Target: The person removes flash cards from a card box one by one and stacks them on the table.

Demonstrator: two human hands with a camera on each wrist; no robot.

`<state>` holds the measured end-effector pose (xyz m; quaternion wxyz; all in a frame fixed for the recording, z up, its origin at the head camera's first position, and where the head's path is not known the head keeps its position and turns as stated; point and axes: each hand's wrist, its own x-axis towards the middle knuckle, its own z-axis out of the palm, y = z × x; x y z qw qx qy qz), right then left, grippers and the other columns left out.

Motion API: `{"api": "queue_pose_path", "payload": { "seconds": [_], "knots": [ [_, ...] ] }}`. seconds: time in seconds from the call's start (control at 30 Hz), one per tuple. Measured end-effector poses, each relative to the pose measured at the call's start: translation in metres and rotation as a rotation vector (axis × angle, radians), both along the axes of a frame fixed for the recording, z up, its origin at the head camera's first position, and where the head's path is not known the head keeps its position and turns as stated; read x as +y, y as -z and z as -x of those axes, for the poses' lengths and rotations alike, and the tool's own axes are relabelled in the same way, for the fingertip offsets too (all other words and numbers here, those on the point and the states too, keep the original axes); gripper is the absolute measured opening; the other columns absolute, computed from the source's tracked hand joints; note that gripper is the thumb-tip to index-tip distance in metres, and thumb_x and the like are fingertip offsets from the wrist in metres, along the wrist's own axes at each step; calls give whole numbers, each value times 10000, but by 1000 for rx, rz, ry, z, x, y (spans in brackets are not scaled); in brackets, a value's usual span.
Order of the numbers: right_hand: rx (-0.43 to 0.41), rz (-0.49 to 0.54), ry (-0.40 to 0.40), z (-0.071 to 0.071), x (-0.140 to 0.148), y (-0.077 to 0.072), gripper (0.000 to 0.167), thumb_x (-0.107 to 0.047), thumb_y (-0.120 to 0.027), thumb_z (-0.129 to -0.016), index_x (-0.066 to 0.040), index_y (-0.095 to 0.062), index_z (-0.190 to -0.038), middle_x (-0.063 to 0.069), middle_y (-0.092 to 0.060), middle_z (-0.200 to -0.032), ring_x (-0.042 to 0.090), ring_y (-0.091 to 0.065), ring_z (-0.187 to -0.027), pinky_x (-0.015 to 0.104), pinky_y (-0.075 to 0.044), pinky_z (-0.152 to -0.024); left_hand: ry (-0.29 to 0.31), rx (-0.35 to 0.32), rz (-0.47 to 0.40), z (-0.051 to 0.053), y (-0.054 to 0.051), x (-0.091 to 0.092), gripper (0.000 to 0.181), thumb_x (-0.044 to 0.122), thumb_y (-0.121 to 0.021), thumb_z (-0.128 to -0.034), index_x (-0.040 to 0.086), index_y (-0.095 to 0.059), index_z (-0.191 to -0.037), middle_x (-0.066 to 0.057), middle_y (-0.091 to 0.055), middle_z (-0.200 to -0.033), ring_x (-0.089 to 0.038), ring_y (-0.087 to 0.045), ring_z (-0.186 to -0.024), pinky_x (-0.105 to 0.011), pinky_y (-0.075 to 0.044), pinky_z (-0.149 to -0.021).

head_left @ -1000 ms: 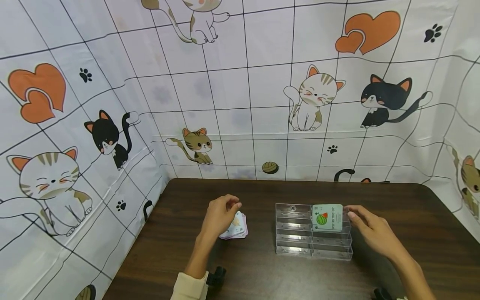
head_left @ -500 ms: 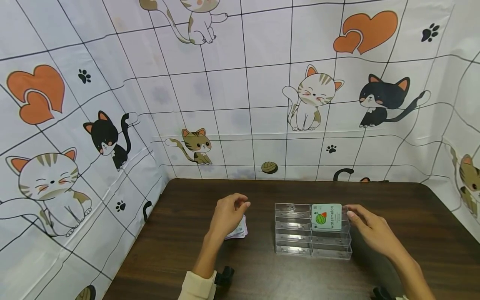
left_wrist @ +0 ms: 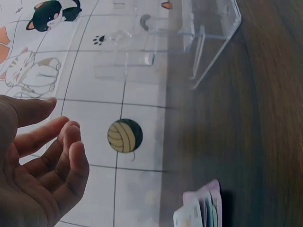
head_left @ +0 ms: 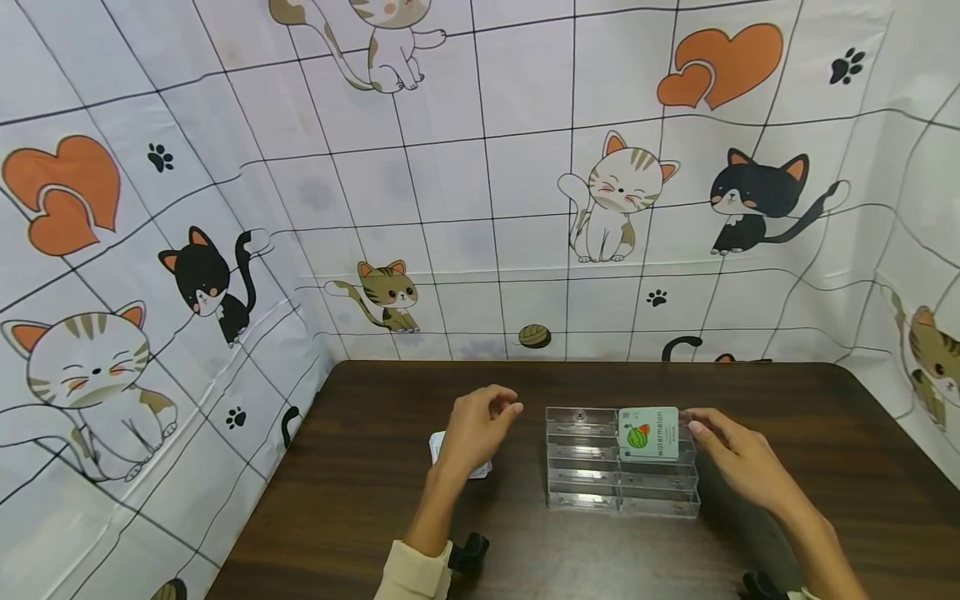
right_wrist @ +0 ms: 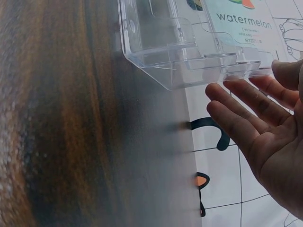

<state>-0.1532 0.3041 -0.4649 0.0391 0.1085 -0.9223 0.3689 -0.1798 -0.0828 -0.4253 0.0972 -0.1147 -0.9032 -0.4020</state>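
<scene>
A clear plastic card rack (head_left: 585, 483) with stepped rows in two columns stands on the table. A green watermelon card (head_left: 648, 433) sits at the top of its right column. My right hand (head_left: 738, 458) rests at the rack's upper right edge, its fingertips along the side and the thumb near them. To the left of the rack, my left hand (head_left: 480, 429) hovers with loosely bent fingers. Its thumb and fingers (left_wrist: 78, 156) are apart in the left wrist view, with nothing between them. Partly behind that hand lies a small stack of cards (head_left: 437, 446), also seen edge-on in the left wrist view (left_wrist: 201, 210).
The dark wooden table (head_left: 375, 417) reaches back to a white cloth backdrop (head_left: 525, 192) printed with cats, hearts and paws. A black strap piece (head_left: 469, 552) is on the left wrist.
My left hand has moved right, from over the card stack toward the rack, uncovering the stack's left side. The right hand stays at the rack's edge. The head view has shifted slightly.
</scene>
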Motion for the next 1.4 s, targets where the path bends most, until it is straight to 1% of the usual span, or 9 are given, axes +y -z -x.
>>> {"api": "queue_pose_path", "payload": {
  "seconds": [0.2, 0.37, 0.6, 0.77, 0.87, 1.23, 1.4],
  "knots": [
    [25, -25, 6, 0, -1, -2, 395, -301, -478, -1165, -45, -599, -1440, 325, -683, -1359, 500, -740, -1117, 675, -577, -873, 12, -2, -11, 0, -2, 10, 196, 242, -762, -1013, 103, -792, -1148, 17, -717, -921, -69, -590, -765, -238, -503, -684],
    [17, -22, 6, 0, -2, -3, 405, -309, -476, -1165, -37, -594, -1441, 334, -682, -1352, 493, -749, -1100, 670, -582, -875, 22, 1, -15, 1, -3, 17, 185, 226, -764, -1008, 100, -796, -1139, 11, -731, -915, -56, -598, -753, -227, -503, -672],
    [31, -47, 12, 0, -2, -3, 404, -307, -466, -1167, -34, -600, -1432, 331, -686, -1345, 543, -707, -1155, 695, -564, -880, 36, 17, -17, 0, -4, 25, 178, 224, -769, -1004, 105, -797, -1134, 10, -733, -911, -48, -596, -753, -216, -498, -679],
    [38, -43, 6, -1, -2, -3, 399, -298, -465, -1168, -27, -601, -1428, 334, -688, -1341, 548, -706, -1152, 695, -566, -876, 53, 5, -26, -1, -3, 31, 181, 223, -766, -1006, 103, -794, -1138, 5, -726, -913, -46, -572, -748, -216, -481, -665],
    [37, -36, 8, -1, -2, -2, 392, -296, -474, -1165, -34, -606, -1424, 329, -694, -1332, 542, -710, -1148, 694, -566, -875, 63, -1, -32, -1, -3, 33, 185, 225, -763, -1008, 102, -793, -1143, 2, -730, -923, -51, -582, -752, -220, -487, -667],
    [34, -35, 15, -2, -3, -3, 389, -299, -480, -1164, -39, -605, -1425, 322, -703, -1321, 518, -725, -1132, 685, -570, -873, 98, -4, -18, -2, -2, 41, 201, 227, -770, -1010, 98, -784, -1164, -21, -747, -984, -82, -641, -828, -230, -529, -739],
    [40, -31, 14, -2, -3, -3, 379, -294, -480, -1164, -46, -610, -1419, 314, -707, -1317, 508, -732, -1121, 680, -573, -868, 112, -23, -25, -3, -4, 45, 216, 230, -770, -1011, 97, -778, -1181, -30, -743, -1023, -113, -674, -882, -245, -550, -772]
  ]
}}
